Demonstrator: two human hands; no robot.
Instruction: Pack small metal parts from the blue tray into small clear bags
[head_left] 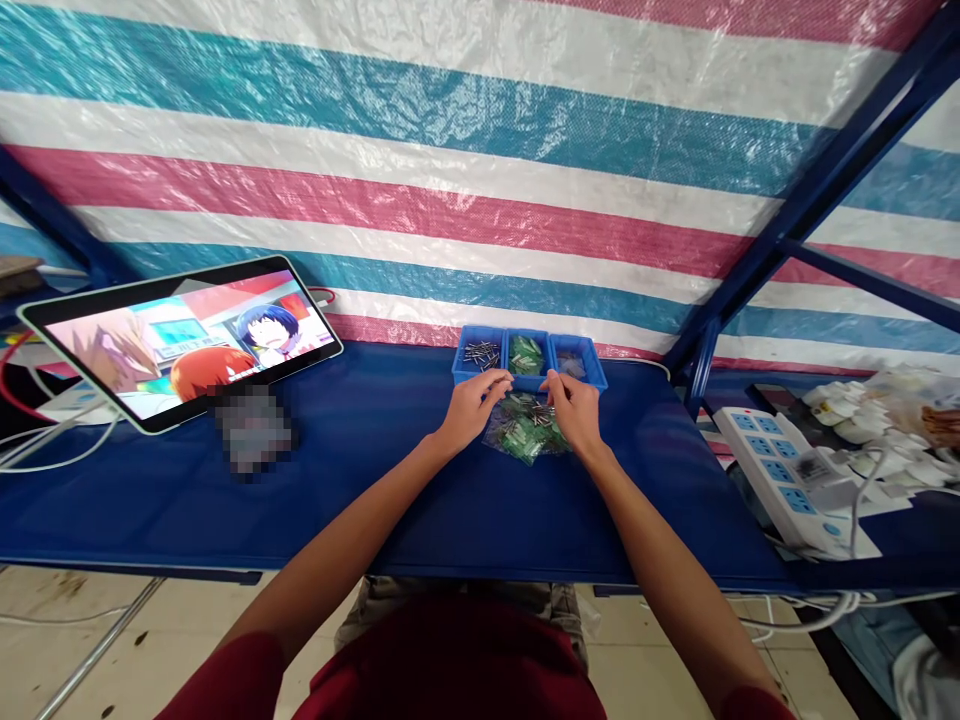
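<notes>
My left hand (474,408) is at the front left of a blue three-compartment tray (530,382), its thumb and fingertips pinched together. Opposite it, my right hand (576,410) is closed in a similar pinch at the tray's front right. Whatever either pinch holds is too small to make out. In the tray, dark metal screws (482,354) lie on the left, green plastic pieces (526,356) in the middle, and what look like clear plastic bags (571,364) on the right. Between and below my hands lies a pile of clear bags (525,436) with green pieces and screws.
A tablet (202,340) playing a cartoon leans at the left of the blue table (360,500), with a blurred-out object (257,432) before it. To the right are a white power strip (784,470), cables and several white items (862,420). A blue metal frame (795,200) rises behind.
</notes>
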